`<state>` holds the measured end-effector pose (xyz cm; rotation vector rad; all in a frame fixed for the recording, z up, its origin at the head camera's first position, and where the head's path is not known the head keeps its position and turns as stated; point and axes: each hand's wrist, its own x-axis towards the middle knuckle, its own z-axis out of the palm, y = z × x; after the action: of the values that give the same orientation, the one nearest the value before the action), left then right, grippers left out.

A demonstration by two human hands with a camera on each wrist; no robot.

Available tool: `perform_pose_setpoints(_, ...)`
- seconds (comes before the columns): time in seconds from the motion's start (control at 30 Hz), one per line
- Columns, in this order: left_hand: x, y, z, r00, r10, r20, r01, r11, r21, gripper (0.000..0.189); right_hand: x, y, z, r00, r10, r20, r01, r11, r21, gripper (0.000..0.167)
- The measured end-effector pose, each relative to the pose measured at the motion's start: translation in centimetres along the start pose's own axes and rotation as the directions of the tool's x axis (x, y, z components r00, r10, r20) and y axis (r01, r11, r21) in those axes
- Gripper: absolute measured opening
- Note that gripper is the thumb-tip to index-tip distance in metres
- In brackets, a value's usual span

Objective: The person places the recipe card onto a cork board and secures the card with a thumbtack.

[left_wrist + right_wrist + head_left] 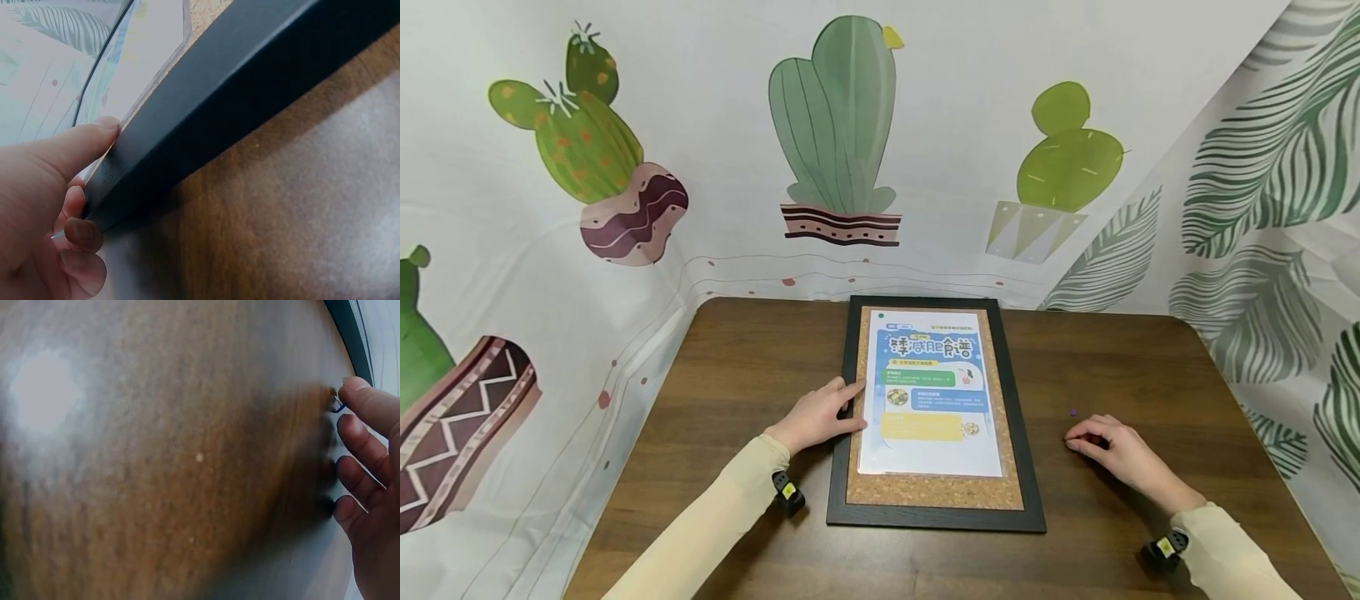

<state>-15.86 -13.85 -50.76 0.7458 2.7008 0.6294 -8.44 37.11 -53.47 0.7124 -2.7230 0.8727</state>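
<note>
A printed sheet (925,458) with Chinese lettering lies on a cork board (936,492) in a black frame (936,518). A green tack (881,316) is at its upper left corner. My left hand (816,414) reaches over the frame's left side. Its forefinger and thumb (103,128) rest at the sheet's left edge, while the other fingers bend beside the frame. To the right of the board, my right hand (1116,450) is low over the table. Between its thumb and forefinger it pinches a small blue tack (339,406), mostly hidden by the fingertips.
The board lies on a brown wooden table (760,350), close to its far edge. A small purple tack (1073,412) lies just beyond my right hand. Fabric with printed cacti and leaves (940,125) hangs around the table.
</note>
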Motion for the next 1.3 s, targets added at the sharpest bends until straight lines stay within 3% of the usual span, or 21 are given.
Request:
perform_pose_setpoints(0.27, 0.05, 0.2, -0.19, 1.0, -0.003, 0.001, 0.003, 1.0, -0.005, 0.075, -0.46, 0.45, -0.35, 1.0, 0.012, 0.007, -0.012, 1.0, -0.001, 0.026)
perform_pose_setpoints(0.6, -0.21, 0.28, -0.28, 1.0, 0.007, 0.003, -0.007, 1.0, -0.027, 0.073, -0.49, 0.28, -0.08, 1.0, 0.006, -0.022, -0.006, 1.0, -0.007, 0.038)
perform_pose_setpoints(0.97, -0.21, 0.07, -0.06, 1.0, 0.001, 0.004, 0.0, 1.0, -0.015, 0.075, -0.51, 0.31, 0.11, 0.999, 0.03, -0.019, -0.03, 1.0, -0.007, 0.022)
perform_pose_setpoints(1.3, -0.13, 0.01, -0.04, 1.0, -0.002, 0.004, 0.002, 1.0, -0.003, 0.075, -0.24, 0.09, 0.21, 0.998, 0.067, -0.003, -0.067, 0.997, -0.026, 0.02)
